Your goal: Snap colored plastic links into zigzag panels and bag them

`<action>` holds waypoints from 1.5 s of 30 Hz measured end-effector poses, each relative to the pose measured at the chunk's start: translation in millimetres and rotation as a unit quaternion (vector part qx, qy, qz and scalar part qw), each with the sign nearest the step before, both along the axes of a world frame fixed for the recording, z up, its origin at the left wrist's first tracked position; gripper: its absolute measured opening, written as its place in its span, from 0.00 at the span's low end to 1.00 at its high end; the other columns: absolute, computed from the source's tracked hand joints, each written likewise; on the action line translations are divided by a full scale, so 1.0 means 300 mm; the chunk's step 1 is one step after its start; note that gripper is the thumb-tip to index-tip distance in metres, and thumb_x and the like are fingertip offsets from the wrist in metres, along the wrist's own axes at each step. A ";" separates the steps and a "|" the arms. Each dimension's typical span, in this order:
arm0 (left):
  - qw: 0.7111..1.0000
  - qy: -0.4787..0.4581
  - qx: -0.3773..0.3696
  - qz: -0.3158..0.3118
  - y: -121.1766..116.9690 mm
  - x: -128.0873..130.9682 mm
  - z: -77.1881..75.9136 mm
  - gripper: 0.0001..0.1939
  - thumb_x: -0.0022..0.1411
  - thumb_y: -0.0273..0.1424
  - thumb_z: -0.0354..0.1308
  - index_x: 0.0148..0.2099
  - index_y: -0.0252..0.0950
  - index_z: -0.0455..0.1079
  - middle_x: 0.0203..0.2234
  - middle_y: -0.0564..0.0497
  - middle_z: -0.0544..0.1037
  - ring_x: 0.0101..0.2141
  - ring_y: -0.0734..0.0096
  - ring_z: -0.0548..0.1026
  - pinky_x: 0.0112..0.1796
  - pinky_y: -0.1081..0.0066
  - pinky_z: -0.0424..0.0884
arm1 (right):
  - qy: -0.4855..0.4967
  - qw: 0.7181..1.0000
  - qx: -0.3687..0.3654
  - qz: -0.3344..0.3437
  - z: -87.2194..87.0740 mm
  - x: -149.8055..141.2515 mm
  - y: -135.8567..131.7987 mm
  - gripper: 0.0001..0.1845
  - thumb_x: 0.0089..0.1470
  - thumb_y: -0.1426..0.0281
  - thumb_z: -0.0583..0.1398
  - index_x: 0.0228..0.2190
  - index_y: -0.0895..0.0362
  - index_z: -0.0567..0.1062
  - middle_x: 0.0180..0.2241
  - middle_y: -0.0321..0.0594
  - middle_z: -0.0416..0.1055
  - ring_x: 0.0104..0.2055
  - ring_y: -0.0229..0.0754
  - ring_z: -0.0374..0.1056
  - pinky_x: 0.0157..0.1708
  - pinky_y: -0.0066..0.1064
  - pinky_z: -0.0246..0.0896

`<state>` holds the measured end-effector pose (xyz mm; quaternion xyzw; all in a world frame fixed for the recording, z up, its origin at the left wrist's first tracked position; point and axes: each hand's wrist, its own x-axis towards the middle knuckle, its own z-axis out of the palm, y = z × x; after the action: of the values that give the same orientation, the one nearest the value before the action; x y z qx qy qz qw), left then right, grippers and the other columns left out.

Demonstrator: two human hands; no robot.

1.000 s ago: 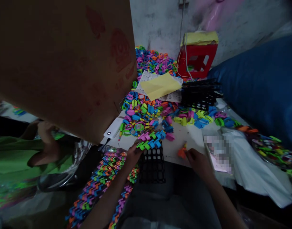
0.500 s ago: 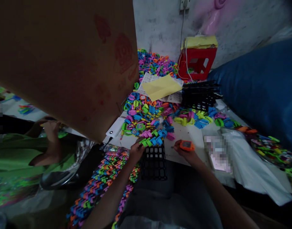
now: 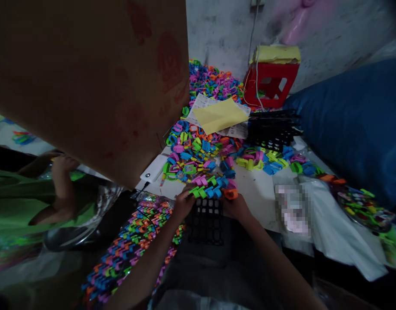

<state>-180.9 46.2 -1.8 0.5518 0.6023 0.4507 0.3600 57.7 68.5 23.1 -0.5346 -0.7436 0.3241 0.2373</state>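
Note:
A black grid tray (image 3: pixel 205 221) stands out over my lap, its far end filled with rows of green, pink and blue toy watches (image 3: pixel 208 188). My left hand (image 3: pixel 184 204) grips the tray's left edge near those rows. At the right edge, my right hand (image 3: pixel 234 206) has its fingers closed on an orange toy watch (image 3: pixel 230 193), held against the end of the blue row. The fingertips of both hands are partly hidden. The tray's near openings hold nothing.
Loose toy watches (image 3: pixel 198 146) heap across the table. Black trays (image 3: pixel 272 131) lie stacked at the right behind. A large cardboard box (image 3: pixel 88 86) blocks the left. Filled trays (image 3: pixel 126 249) stand low at my left, near a co-worker's arm (image 3: pixel 62 189). A white power bank (image 3: pixel 154 168) lies beside the box.
My right hand has moved left with the orange toy watch, from over the bare tabletop to the tray's right edge. My left hand has stayed at the tray.

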 end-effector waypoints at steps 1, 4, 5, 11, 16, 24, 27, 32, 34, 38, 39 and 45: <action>1.000 -0.006 0.001 0.002 0.001 0.002 -0.001 0.11 0.54 0.37 0.59 0.34 0.34 0.76 0.29 0.49 0.80 0.34 0.63 0.77 0.39 0.64 0.73 | -0.027 1.000 0.002 0.011 0.008 -0.007 0.006 0.10 0.55 0.67 0.55 0.34 0.55 0.76 0.35 0.42 0.77 0.38 0.45 0.72 0.38 0.31 0.64; 1.000 -0.026 0.011 0.005 0.004 0.009 0.004 0.12 0.54 0.38 0.60 0.35 0.35 0.77 0.33 0.48 0.80 0.38 0.62 0.76 0.44 0.63 0.72 | -0.103 0.993 -0.008 0.055 0.027 -0.023 0.028 0.10 0.55 0.71 0.55 0.32 0.57 0.77 0.35 0.45 0.77 0.39 0.46 0.72 0.37 0.30 0.64; 0.999 -0.031 0.020 0.003 0.005 0.012 0.008 0.12 0.54 0.38 0.60 0.36 0.36 0.77 0.35 0.48 0.80 0.40 0.61 0.76 0.46 0.62 0.71 | -0.119 0.991 -0.011 0.067 0.031 -0.025 0.035 0.10 0.54 0.72 0.55 0.32 0.57 0.77 0.35 0.46 0.77 0.39 0.46 0.73 0.37 0.30 0.64; 0.998 -0.050 0.033 -0.010 0.005 0.023 0.012 0.11 0.54 0.39 0.59 0.35 0.37 0.77 0.39 0.48 0.79 0.46 0.61 0.73 0.50 0.62 0.69 | -0.095 0.986 -0.011 0.138 0.053 -0.009 0.090 0.10 0.51 0.74 0.57 0.34 0.55 0.77 0.38 0.43 0.78 0.41 0.45 0.71 0.41 0.31 0.65; 0.998 -0.055 0.008 -0.010 0.000 0.017 -0.022 0.13 0.56 0.39 0.59 0.38 0.35 0.77 0.33 0.48 0.80 0.37 0.63 0.76 0.42 0.64 0.72 | 0.005 0.980 -0.026 0.199 0.079 -0.007 0.122 0.11 0.51 0.73 0.57 0.35 0.55 0.77 0.39 0.41 0.77 0.41 0.43 0.71 0.44 0.34 0.65; 0.998 -0.024 0.004 -0.052 -0.021 0.099 -0.005 0.11 0.58 0.36 0.58 0.36 0.34 0.76 0.29 0.50 0.79 0.32 0.65 0.75 0.35 0.67 0.73 | 0.015 0.992 -0.079 0.092 0.049 0.136 0.034 0.11 0.49 0.66 0.58 0.33 0.55 0.78 0.36 0.41 0.79 0.38 0.48 0.72 0.41 0.37 0.66; 0.996 -0.015 0.001 -0.091 -0.022 0.203 0.000 0.09 0.59 0.33 0.57 0.36 0.34 0.76 0.28 0.50 0.79 0.31 0.66 0.75 0.34 0.68 0.73 | 0.036 0.993 -0.090 0.064 0.052 0.280 0.050 0.13 0.48 0.65 0.56 0.33 0.55 0.78 0.36 0.40 0.79 0.39 0.49 0.72 0.41 0.38 0.65; 0.978 0.026 0.014 -0.208 0.029 0.266 0.062 0.09 0.55 0.26 0.61 0.40 0.36 0.77 0.33 0.49 0.80 0.33 0.65 0.77 0.35 0.69 0.73 | 0.027 0.979 0.011 -0.204 0.055 0.432 0.026 0.18 0.50 0.59 0.52 0.34 0.56 0.75 0.35 0.44 0.77 0.39 0.50 0.71 0.43 0.41 0.64; 0.970 0.071 0.040 -0.229 0.078 0.235 0.115 0.11 0.57 0.23 0.57 0.41 0.37 0.77 0.36 0.48 0.80 0.38 0.64 0.77 0.41 0.66 0.73 | 0.019 0.954 0.072 -0.292 0.028 0.442 -0.066 0.20 0.53 0.56 0.51 0.37 0.57 0.73 0.37 0.49 0.76 0.41 0.51 0.71 0.42 0.41 0.63; 0.952 0.200 0.106 -0.207 0.200 0.197 0.206 0.18 0.58 0.19 0.53 0.46 0.40 0.75 0.44 0.46 0.78 0.49 0.58 0.71 0.52 0.57 0.64 | 0.032 0.940 0.070 -0.333 -0.039 0.420 -0.308 0.22 0.54 0.50 0.52 0.37 0.55 0.73 0.37 0.48 0.76 0.38 0.52 0.72 0.37 0.40 0.65; 0.937 0.243 0.117 -0.222 0.227 0.206 0.218 0.19 0.56 0.18 0.54 0.47 0.41 0.74 0.46 0.47 0.77 0.50 0.57 0.70 0.53 0.56 0.62 | 0.039 0.939 0.058 -0.336 -0.045 0.413 -0.352 0.22 0.54 0.50 0.53 0.36 0.54 0.73 0.37 0.47 0.76 0.38 0.52 0.72 0.36 0.39 0.65; 0.902 0.321 0.104 -0.271 0.303 0.299 0.226 0.08 0.54 0.22 0.59 0.36 0.36 0.77 0.41 0.44 0.77 0.48 0.55 0.71 0.51 0.59 0.63 | 0.104 0.908 0.073 -0.400 0.016 0.426 -0.338 0.29 0.49 0.44 0.55 0.34 0.56 0.74 0.32 0.45 0.75 0.34 0.49 0.70 0.32 0.36 0.64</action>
<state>-91.2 137.2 65.9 0.8428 0.4620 0.1941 0.1963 185.6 -32.9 27.8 -0.7313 -0.4603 0.2008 0.4616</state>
